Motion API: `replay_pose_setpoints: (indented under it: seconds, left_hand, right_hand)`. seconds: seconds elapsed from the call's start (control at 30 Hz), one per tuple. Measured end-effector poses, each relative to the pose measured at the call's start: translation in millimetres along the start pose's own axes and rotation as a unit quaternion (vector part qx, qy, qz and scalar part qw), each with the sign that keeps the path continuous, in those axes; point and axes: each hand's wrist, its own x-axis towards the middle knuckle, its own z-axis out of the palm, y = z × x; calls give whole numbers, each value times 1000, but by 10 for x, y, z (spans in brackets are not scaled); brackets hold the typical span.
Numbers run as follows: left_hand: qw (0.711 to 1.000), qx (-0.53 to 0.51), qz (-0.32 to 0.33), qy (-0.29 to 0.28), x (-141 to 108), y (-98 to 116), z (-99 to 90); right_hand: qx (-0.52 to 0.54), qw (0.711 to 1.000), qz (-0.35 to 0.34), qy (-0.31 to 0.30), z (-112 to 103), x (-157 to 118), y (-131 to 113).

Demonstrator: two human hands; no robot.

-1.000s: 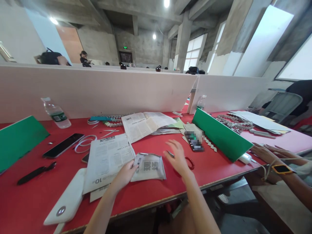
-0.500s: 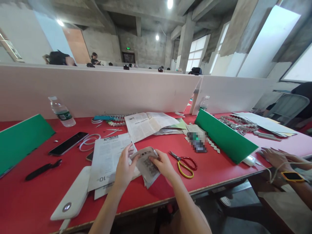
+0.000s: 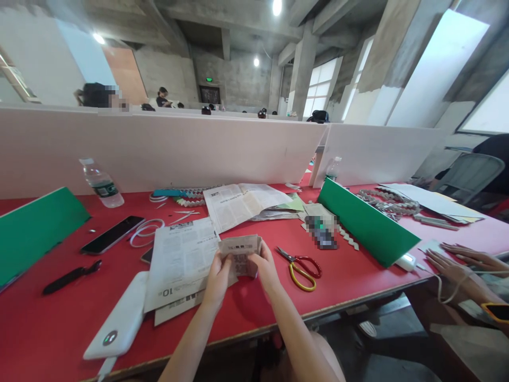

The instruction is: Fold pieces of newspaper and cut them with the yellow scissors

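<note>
- Grey, printed, folded newspaper piece (image 3: pixel 240 246) is at the clock's centre, over the red tabletop (image 3: pixel 246 310).
- Left hand (image 3: pixel 219 277) and right hand (image 3: pixel 266 266) pinch it, thumbs on its near side.
- Red-and-yellow-handled metal scissors (image 3: pixel 293 259) lie at 3 o'clock; flat, grey-white newspaper sheets (image 3: pixel 181 265), 9 o'clock.

Folded sheet (image 3: pixel 239 246): you held matt newsprint.
Newspaper pages (image 3: pixel 185 262): they lay before you as smooth, matt paper.
Scissors (image 3: pixel 293 259): you saw metal blades and glossy, plastic-looking handles.
Table (image 3: pixel 342 278): it looked smooth and faintly glossy, its edge rough.
White device (image 3: pixel 120 315): smooth, plastic-looking casing faced you.
Phone (image 3: pixel 112 234): a glossy screen faced you.
Bottle (image 3: pixel 104 187): you saw clear, shiny plastic.
</note>
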Motion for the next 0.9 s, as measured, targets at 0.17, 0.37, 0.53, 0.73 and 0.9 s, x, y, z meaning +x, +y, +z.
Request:
replay_pose_setpoints:
  seconds: [0.17,0.37,0.53,0.73,0.9]
  left_hand:
    - [1000,-5,25,8,0,37,-9]
    - [999,3,-31,-26,-1,134,-47]
    - [995,42,-89,-36,8,155,-79]
    - [994,98,-36,-11,44,64,-90]
    - [988,126,-58,-61,61,43,-141]
  right_hand:
    - [-21,999,-45,12,-27,1,-63]
    - [-57,996,-62,17,-99,40,-63]
    - [-60,997,-51,15,-85,26,-44]
    - [-26,999,-35,27,-62,28,-37]
    - [-56,996,-26,61,-128,54,-54]
